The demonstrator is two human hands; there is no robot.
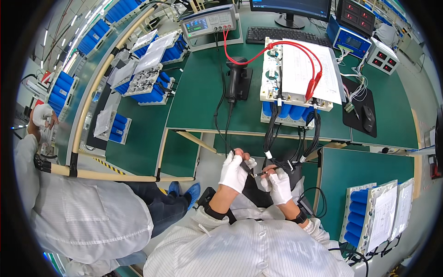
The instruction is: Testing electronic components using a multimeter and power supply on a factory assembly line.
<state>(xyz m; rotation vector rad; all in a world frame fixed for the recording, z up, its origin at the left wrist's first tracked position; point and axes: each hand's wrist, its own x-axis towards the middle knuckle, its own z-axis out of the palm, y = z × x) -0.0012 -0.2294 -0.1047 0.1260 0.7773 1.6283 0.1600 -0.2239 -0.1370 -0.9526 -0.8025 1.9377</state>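
In front of my body, both hands wear white gloves with bare fingertips. My left hand point(234, 171) is closed on a black test clip point(246, 167), whose black lead runs up toward the bench meter point(209, 23). Close beside it, my right hand point(278, 184) pinches a small black cable connector point(261, 174); its exact shape is partly covered by my fingers. Above my hands stands a battery pack point(288, 111) of blue cells in a white frame, with black cable bundles point(272, 134) hanging off the bench edge. A red test clip point(313, 87) touches the pack's near top edge.
A barcode scanner point(237, 76) stands left of the pack. Behind are a keyboard point(286, 35) and monitor point(290, 8); a mouse point(368, 119) lies at right. Another battery pack point(361, 214) sits on the lower right table. At left, a co-worker point(92, 217) stands beside a pole rail point(92, 87).
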